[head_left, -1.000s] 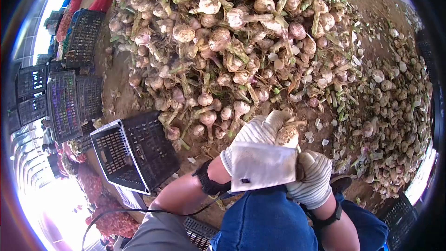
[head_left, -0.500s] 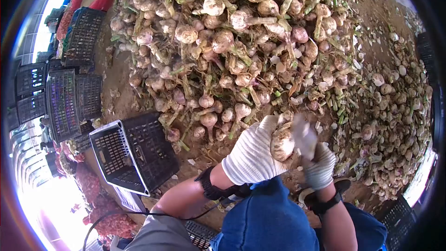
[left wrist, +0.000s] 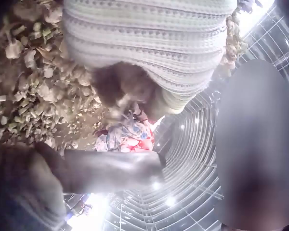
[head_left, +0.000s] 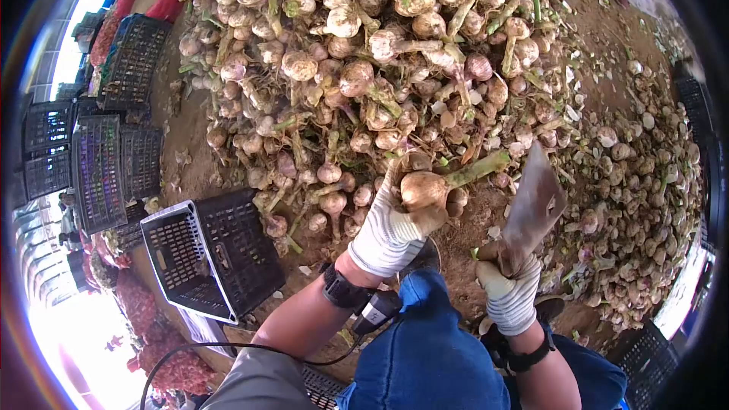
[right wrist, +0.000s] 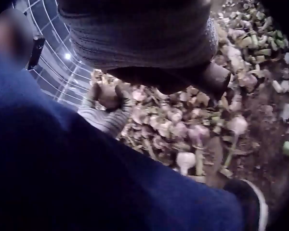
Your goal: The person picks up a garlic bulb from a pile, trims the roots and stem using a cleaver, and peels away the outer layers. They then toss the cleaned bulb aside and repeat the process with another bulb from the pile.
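Observation:
In the head view my gloved left hand (head_left: 387, 231) grips a garlic bulb (head_left: 424, 190), whose thick green stem (head_left: 480, 168) points up to the right. To its right, my gloved right hand (head_left: 512, 288) holds a broad-bladed knife (head_left: 535, 201), blade pointing up and away from me, apart from the bulb. The left wrist view has the left glove (left wrist: 149, 38) across the top, with the blurred blade (left wrist: 111, 171) below it. From the right wrist, the left hand (right wrist: 106, 118) shows with the bulb (right wrist: 108, 97) between its fingers.
A large heap of stemmed garlic (head_left: 357, 76) lies ahead. Trimmed bulbs (head_left: 638, 182) and scraps spread at the right. A black crate (head_left: 235, 250) lies tipped at the left, near stacked crates (head_left: 99, 171). A cable (head_left: 250, 345) crosses by my left forearm.
The knife has gone from close against the left hand's bulb to the right, and its blade now points away. The hands have parted. A long green stem now shows on the held bulb.

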Tool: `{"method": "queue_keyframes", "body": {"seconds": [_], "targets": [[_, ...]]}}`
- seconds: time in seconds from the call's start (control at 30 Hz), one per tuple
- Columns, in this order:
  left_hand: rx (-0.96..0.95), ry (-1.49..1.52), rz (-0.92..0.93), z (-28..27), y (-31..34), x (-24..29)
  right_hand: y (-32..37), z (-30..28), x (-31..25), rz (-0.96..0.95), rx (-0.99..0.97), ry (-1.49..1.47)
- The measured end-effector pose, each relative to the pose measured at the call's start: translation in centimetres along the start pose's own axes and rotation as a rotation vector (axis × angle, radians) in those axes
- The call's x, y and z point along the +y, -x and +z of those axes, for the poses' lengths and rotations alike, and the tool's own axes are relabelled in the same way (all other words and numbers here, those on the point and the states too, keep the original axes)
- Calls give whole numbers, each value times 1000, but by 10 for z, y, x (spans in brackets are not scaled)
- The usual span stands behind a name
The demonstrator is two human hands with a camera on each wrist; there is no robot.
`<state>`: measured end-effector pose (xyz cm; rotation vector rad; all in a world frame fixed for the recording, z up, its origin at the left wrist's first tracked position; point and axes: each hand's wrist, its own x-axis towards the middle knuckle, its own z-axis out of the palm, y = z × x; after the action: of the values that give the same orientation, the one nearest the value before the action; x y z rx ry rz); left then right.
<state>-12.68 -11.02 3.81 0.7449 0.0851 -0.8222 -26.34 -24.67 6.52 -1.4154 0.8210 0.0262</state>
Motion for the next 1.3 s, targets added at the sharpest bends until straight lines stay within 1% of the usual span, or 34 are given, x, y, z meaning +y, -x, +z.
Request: {"method": "queue_keyframes", "body": {"seconds": [0.03, 0.07, 0.1, 0.13, 0.2, 0.23, 0.3, 0.37, 0.4, 0.5, 0.6, 0.63, 0.67, 0.7, 0.77, 0.83, 0.87, 0.9, 0.97, 1.0, 1.03, 1.07, 1.1, 1.13, 1.17, 1.2, 1.23, 1.3], "targets": [[-62, 31, 23, -2, -1, -1, -2, 3, -14, -6, -11, -21], [17, 76, -21, 2, 1, 0, -4, 6, -28, -9, -23, -42], [5, 68, -51, 1, 1, -1, -5, 10, -38, -10, -35, -63], [-9, 59, -77, 0, 1, -2, -9, 13, -43, -59, -7, 4], [-126, -147, -2, 6, 1, 4, -21, 12, -47, -119, -59, 19], [-114, -141, -19, 11, 2, 6, -24, 12, -48, -147, -84, 27], [-90, -132, -45, 16, 0, 11, -25, 12, -47, -150, -64, 42], [-131, -152, 15, 20, 0, 12, -25, 11, -45, -156, -34, 97], [-154, -162, 43, 21, -1, 12, -23, 10, -50, -94, -44, 80], [-154, -248, 19, 18, -2, 16, -27, 13, -48, -183, 5, 91], [-197, -367, 75, 15, -2, 18, -26, 5, -44, -206, -21, 222], [-174, -374, 64, 17, -1, 19, -25, 5, -46, -215, -34, 263], [-151, -381, 51, 22, 1, 20, -25, 8, -48, -227, 5, 267], [-132, -388, 38, 26, 3, 21, -24, 9, -50, -187, -12, 222], [-177, -122, -3, 27, 4, 20, -24, 9, -53, -114, -43, 133], [-218, -157, 14, 21, 3, 20, -23, 8, -52, -90, -41, 133], [-235, -324, 50, 13, 4, 22, -21, 7, -50, -75, -42, 134], [-252, -491, 86, 9, 5, 24, -20, 7, -46, -92, -30, 110], [-183, -196, -3, 18, 7, 23, -22, 8, -31, -134, -2, 62], [-149, -48, -49, 22, 10, 22, -19, 4, -15, -42, -44, 60], [-178, -120, -15, 20, 11, 20, -23, -8, 34, 70, -120, -46], [-208, -195, 27, 14, 9, 19, -22, -15, 60, 154, -112, 284], [-233, -270, 69, 10, 9, 19, -14, -32, 118, 203, -54, 202], [-236, -273, 104, 11, 7, 21, -2, -40, 139, 98, 50, 154], [-241, -551, 99, 7, 1, 30, -1, -43, 151, -1, 137, 105], [-169, -639, 92, 1, -2, 27, -2, -37, 108, 104, 119, -84], [-127, -719, 58, -4, -6, 13, -5, -31, 64, 212, 121, -271], [-200, -596, -279, 5, -16, -2, -27, -25, 25, 178, -49, -703]]}}
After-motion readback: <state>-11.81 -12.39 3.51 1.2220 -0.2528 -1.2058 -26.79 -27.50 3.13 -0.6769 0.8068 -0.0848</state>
